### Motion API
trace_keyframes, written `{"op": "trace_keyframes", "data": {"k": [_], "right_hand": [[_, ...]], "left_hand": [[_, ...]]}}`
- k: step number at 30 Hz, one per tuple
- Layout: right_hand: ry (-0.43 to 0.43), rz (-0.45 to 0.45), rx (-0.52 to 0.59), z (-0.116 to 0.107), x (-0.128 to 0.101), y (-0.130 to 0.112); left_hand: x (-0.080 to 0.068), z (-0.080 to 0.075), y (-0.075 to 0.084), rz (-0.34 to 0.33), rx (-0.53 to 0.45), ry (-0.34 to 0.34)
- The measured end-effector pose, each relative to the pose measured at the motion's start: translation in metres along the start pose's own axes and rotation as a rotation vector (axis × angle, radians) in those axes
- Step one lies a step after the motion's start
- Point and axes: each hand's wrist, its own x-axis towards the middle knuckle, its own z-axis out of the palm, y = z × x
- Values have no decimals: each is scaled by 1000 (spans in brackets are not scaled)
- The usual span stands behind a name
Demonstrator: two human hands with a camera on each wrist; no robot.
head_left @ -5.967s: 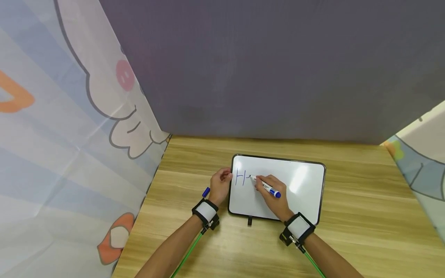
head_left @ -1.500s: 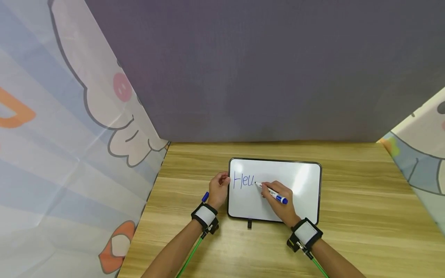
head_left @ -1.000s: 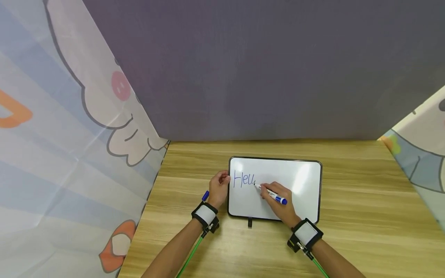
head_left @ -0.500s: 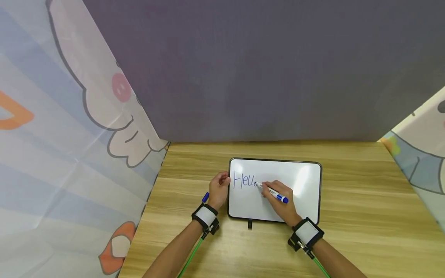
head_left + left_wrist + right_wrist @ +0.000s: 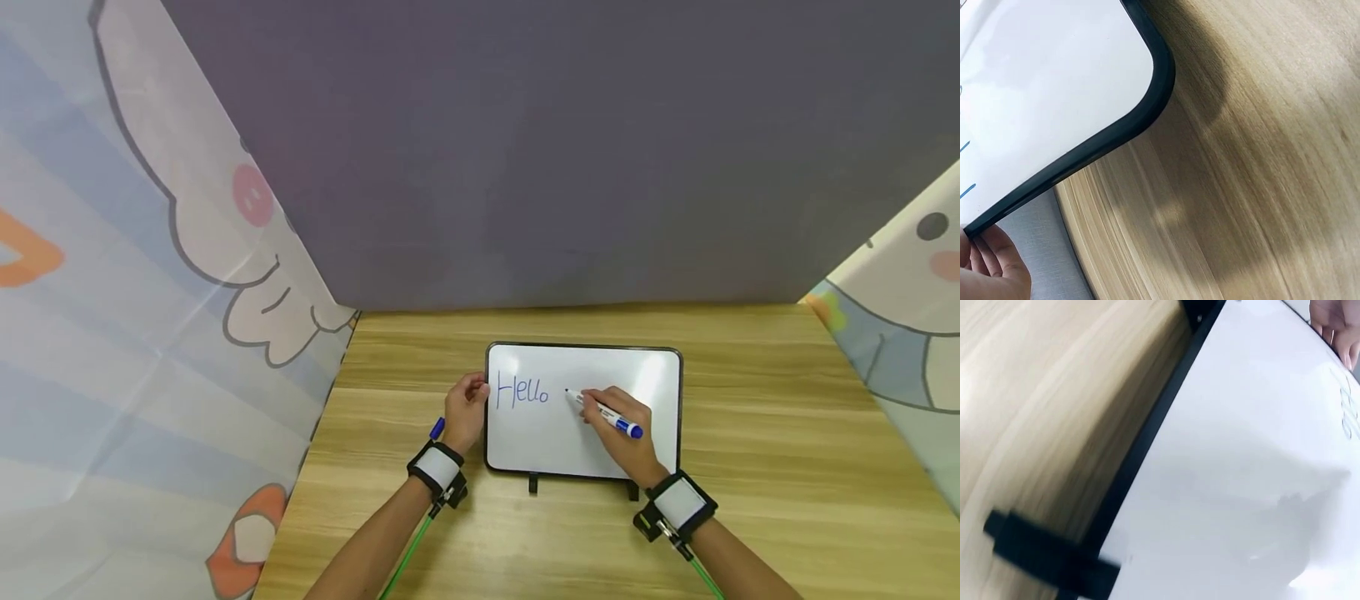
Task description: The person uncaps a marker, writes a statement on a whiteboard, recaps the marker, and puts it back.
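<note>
A small whiteboard [image 5: 555, 446] with a black frame stands on black feet on the table, with "Hello" in blue handwriting at its upper left. My left hand [image 5: 466, 410] grips the board's left edge, thumb in front and fingers curled behind; the left wrist view shows these fingers [image 5: 1000, 253] at the black frame. Over the board's middle, my right hand [image 5: 622, 429] pinches a white marker [image 5: 607, 414] with a blue end. Its dark tip points left, at the board's face a little right of the "o". Neither the right hand nor the marker shows in the right wrist view.
A blue marker cap [image 5: 437, 428] lies beside my left wrist. One black foot [image 5: 533, 483] juts out under the board's front edge, a second foot [image 5: 1054, 556] farther right. A grey panel [image 5: 525, 167] rises behind the wooden table [image 5: 405, 350], and printed cloth hangs at both sides.
The writing has grown from an "H" and a small stroke to "Hello". My right hand has moved right with the marker, away from the "o". The left hand keeps its hold on the edge.
</note>
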Motion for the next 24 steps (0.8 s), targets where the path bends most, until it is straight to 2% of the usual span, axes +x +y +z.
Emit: {"op": "trace_keyframes", "data": {"k": [4, 11, 15, 24], "right_hand": [[-1, -17, 5, -4, 3, 2], [-19, 33, -49, 2, 0, 5], [-43, 31, -70, 4, 0, 6], [-76, 31, -63, 5, -2, 11]], "left_hand": [[0, -2, -1, 5, 14, 7], [-1, -2, 0, 0, 11, 10], [-1, -1, 0, -6, 6, 7], [-1, 0, 3, 4, 6, 4]]}}
